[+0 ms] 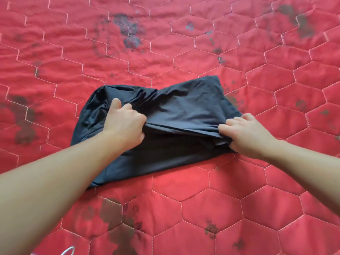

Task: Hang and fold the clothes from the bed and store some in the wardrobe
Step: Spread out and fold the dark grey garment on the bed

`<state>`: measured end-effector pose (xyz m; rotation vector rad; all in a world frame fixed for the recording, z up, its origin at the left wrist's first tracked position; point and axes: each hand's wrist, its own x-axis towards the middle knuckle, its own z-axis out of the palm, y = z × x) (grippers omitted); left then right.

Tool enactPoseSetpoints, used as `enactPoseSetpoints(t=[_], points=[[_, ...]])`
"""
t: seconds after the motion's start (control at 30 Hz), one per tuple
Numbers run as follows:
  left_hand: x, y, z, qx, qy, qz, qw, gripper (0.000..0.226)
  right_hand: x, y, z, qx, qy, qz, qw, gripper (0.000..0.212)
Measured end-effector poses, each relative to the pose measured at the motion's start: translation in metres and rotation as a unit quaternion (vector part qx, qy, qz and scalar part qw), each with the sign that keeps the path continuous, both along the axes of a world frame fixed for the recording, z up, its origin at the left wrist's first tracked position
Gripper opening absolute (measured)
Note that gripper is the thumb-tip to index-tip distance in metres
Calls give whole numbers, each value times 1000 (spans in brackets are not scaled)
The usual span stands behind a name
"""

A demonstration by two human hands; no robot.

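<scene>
**Hands gather a dark garment on the red quilt**

Fabric first: a dark navy garment [165,126], partly folded into a rough rectangle, lies near the middle of a red quilted bedspread [239,208]. What kind of garment it is cannot be told from its bundled shape. Its upper layer is bunched into creases along the far edge and drawn taut across the middle, while a flatter lower layer spreads toward the viewer, its near-left corner reaching furthest.

The left hand [125,124] sits on the left part of the cloth with its fingers curled tightly, gripping a fold of the upper layer; the thumb sticks up and away from the fist. The right hand [244,135] is at the garment's right edge, fingers bent and pinching the same fold where several layers stack together. Between the two hands the gathered fold runs as a raised ridge, slightly lifted off the layer beneath. Both bare forearms stretch in from the bottom corners of the view.

The bedspread is stitched in pale hexagons and carries a faded dark print in scattered patches. At the bottom-left edge a thin white curved object [69,250] just enters the view; too little shows to say what it is.
</scene>
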<state>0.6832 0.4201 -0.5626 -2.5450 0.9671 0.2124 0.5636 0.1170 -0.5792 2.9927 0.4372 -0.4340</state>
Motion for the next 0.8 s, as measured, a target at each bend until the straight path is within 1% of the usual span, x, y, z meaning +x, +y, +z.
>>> enactPoseSetpoints(t=[0.07,0.1,0.17,0.3,0.37,0.4,0.47,0.5,0.53,0.57,0.6,0.63,0.67,0.7,0.73,0.77,0.8], points=[[-6,10,-3,23,7,-5,1000,13,6,4,-7,-47,67,-19,996,16],[-8,14,-3,30,12,-7,999,13,12,6,-7,-52,85,-24,995,11],[-6,20,-1,29,19,7,999,12,22,12,-6,-72,108,-26,991,12],[7,36,14,3,51,124,991,13,38,26,-3,-141,162,-70,974,12],[8,42,20,-6,84,178,981,17,42,36,3,-168,181,-80,966,4],[6,45,22,-4,94,190,977,18,44,43,7,-183,198,-80,960,11],[-3,51,22,-5,113,199,973,22,51,59,19,-228,260,-79,935,29],[-10,56,18,-17,135,203,970,26,58,69,27,-258,304,-77,914,31],[-18,62,13,-43,171,209,962,31,65,80,32,-299,356,-72,882,31],[-27,67,7,-86,218,221,947,37,73,92,37,-335,393,-68,854,37],[-36,73,1,-140,268,243,922,43,81,104,41,-357,415,-54,835,50],[-44,78,-3,-197,313,278,887,47,87,116,45,-355,412,-36,838,60],[-49,83,-8,-253,346,321,845,46,92,128,47,-336,377,-9,863,63],[-52,89,-12,-310,366,363,799,42,97,141,47,-297,311,16,903,58],[-52,94,-15,-371,370,401,751,34,100,156,43,-235,235,28,943,48],[-51,99,-17,-436,344,437,707,23,103,170,38,-148,172,18,974,37],[-48,103,-19,-493,279,468,678,13,105,186,32,-51,141,-17,989,29]])
